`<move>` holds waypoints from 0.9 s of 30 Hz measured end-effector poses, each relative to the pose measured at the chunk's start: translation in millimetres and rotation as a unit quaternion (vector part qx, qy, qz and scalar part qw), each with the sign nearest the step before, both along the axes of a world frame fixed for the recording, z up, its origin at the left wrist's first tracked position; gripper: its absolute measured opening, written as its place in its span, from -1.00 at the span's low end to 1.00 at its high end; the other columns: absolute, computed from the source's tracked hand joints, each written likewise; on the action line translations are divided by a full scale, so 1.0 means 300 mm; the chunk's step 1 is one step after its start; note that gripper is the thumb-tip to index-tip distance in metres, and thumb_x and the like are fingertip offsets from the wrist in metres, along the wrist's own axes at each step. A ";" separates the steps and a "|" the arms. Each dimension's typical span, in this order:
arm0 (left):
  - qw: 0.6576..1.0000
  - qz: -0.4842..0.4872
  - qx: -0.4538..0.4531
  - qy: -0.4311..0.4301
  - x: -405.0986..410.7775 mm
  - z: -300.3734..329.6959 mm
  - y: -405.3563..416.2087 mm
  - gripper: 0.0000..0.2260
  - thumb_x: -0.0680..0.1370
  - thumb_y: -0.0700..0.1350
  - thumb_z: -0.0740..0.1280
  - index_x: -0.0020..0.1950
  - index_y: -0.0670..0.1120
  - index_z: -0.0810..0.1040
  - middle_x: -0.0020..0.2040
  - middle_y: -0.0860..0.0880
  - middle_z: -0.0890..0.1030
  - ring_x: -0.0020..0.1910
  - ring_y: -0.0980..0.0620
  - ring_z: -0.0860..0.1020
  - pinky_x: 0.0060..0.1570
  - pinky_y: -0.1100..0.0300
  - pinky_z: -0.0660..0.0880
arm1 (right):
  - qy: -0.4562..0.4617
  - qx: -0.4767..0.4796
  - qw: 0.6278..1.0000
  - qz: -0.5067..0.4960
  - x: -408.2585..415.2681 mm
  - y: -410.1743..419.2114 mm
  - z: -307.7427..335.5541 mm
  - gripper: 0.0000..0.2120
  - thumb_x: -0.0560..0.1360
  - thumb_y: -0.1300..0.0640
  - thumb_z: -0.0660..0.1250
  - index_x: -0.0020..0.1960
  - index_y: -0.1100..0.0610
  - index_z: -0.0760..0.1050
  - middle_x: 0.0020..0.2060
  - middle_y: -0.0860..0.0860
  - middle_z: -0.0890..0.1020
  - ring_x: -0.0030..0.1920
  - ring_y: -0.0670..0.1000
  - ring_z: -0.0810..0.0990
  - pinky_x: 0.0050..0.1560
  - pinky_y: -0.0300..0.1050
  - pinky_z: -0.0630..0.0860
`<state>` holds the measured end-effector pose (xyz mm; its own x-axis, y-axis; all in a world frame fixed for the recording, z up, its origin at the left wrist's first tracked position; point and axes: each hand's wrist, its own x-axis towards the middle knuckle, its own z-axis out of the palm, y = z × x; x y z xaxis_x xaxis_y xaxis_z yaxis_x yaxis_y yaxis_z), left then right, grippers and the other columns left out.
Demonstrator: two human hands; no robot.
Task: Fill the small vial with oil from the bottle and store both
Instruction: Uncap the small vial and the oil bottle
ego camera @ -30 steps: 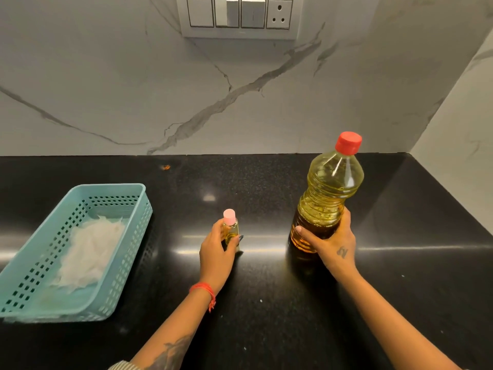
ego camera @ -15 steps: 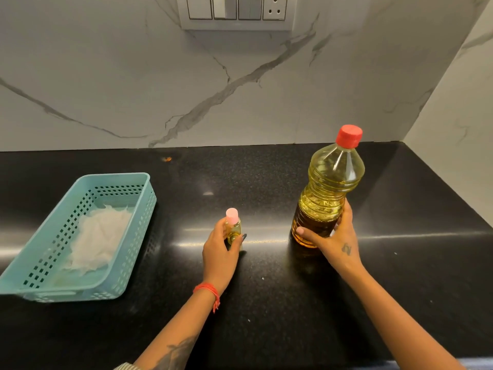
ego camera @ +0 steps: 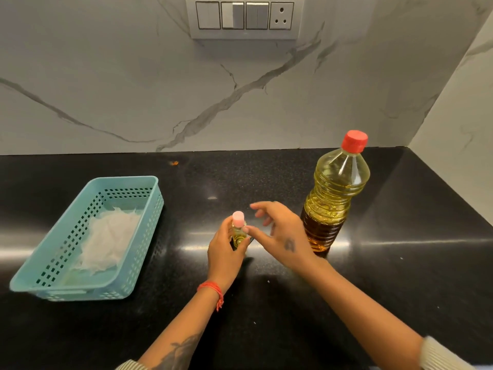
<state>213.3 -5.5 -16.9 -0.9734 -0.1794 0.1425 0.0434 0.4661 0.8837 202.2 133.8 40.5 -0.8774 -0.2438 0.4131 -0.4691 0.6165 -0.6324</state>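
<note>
A small vial (ego camera: pixel 238 231) with a pink cap and yellow oil inside stands on the black counter (ego camera: pixel 400 263). My left hand (ego camera: pixel 225 252) grips its body from the near side. My right hand (ego camera: pixel 280 231) hovers just right of the vial with fingers spread and relaxed, its thumb near the vial's side. The big oil bottle (ego camera: pixel 333 193) with a red cap stands upright on the counter behind my right hand, free of it.
A teal perforated basket (ego camera: pixel 128 268) with a white cloth (ego camera: pixel 106 239) in it sits at the left. Marble walls close the back and the right side. A switch panel (ego camera: pixel 244 16) hangs on the back wall.
My right hand has let go of the oil bottle and moved left toward the vial. My left hand keeps its hold on the vial.
</note>
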 end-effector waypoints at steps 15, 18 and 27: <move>0.996 -0.010 -0.090 -0.009 -0.009 0.031 -0.011 -0.72 0.46 -0.16 0.40 0.15 -0.06 0.50 -0.09 -0.04 0.64 -0.15 0.06 0.56 -0.16 0.25 0.44 | -0.014 0.227 0.963 0.146 -0.126 -0.069 0.027 -0.82 0.57 0.11 0.17 0.01 0.22 0.46 -0.07 0.10 0.49 -0.11 -0.01 0.39 -0.12 -0.18 0.31; 0.996 -0.018 -0.081 -0.015 -0.014 0.031 -0.013 -0.71 0.46 -0.15 0.39 0.17 -0.06 0.48 -0.07 -0.03 0.64 -0.08 0.03 0.59 -0.10 0.21 0.49 | -0.024 0.292 0.936 0.195 -0.140 -0.063 0.065 -0.80 0.54 0.19 0.22 0.15 0.18 0.44 0.07 0.09 0.46 0.04 0.04 0.40 -0.02 -0.13 0.37; 0.998 -0.014 -0.046 -0.037 -0.019 0.022 -0.019 -0.71 0.46 -0.12 0.39 0.18 -0.05 0.53 -0.10 0.08 0.63 -0.12 0.15 0.56 -0.17 0.48 0.41 | -0.092 0.171 0.976 0.094 -0.133 -0.085 0.090 -0.40 0.40 -0.17 0.35 0.35 0.03 0.29 0.15 0.03 0.47 0.07 0.00 0.51 0.02 -0.12 0.45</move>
